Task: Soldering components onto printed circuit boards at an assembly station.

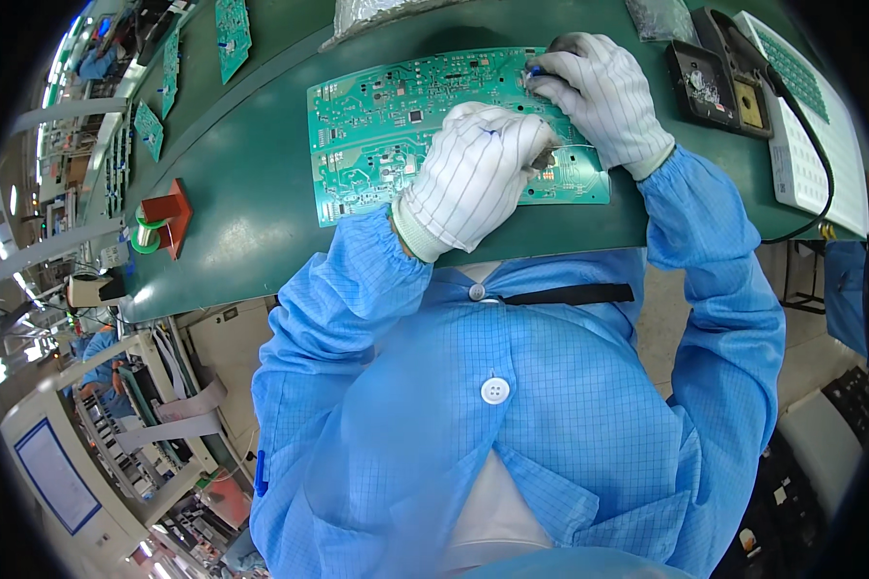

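Observation:
A large green circuit board panel (362, 130), dotted with small parts, lies on the bench under both hands. My left hand (478, 176), in a white striped glove with dark fingertips, is closed above the panel's lower middle. A thin pale strand (577, 146) runs from beside its fingertips toward my right wrist; whether the fingers grip it is hidden. My right hand (603, 101), gloved the same way, pinches a small blue part (534, 71) at the panel's upper right. Its fingers cover most of that part.
On the green bench (237, 246), a solder wire spool (147, 234) sits by a red-brown stand (171, 217) at left. Smaller boards (232, 39) lie far left. A black tray (700, 85), a yellow sponge (750, 104), a black cable (821, 154) and a white tray (816, 159) are at right.

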`<state>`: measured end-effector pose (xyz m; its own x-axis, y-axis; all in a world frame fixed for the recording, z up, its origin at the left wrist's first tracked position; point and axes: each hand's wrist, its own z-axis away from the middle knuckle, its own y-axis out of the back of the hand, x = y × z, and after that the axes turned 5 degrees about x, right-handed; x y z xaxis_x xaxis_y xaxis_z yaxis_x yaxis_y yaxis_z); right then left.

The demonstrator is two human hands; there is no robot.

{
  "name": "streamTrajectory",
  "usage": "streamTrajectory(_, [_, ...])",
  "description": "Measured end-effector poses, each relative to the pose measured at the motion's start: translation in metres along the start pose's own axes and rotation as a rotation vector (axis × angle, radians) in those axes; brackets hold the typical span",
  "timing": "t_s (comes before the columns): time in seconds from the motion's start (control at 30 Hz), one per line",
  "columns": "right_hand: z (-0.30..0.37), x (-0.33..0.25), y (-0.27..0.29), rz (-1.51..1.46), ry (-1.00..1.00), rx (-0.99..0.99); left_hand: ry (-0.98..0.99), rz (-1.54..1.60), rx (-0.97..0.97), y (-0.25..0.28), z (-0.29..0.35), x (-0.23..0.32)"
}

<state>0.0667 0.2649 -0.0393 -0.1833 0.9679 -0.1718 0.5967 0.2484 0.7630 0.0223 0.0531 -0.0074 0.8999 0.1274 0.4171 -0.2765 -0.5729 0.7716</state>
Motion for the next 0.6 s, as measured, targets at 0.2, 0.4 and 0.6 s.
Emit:
streamTrajectory(0.2, [0.0001,-0.0009,-0.0007,0.006,-0.025,-0.023,-0.055,0.006,0.002,-0.0046,0.0006,-0.0001])
streamTrajectory(0.4, [0.0020,0.0020,-0.0024,0.014,-0.010,-0.018,-0.079,0.003,0.024,-0.0068,0.0038,-0.0023])
streamTrajectory(0.6, [0.0004,-0.0015,0.0008,-0.022,-0.023,-0.025,-0.106,-0.032,0.009,-0.0053,0.0046,-0.0056])
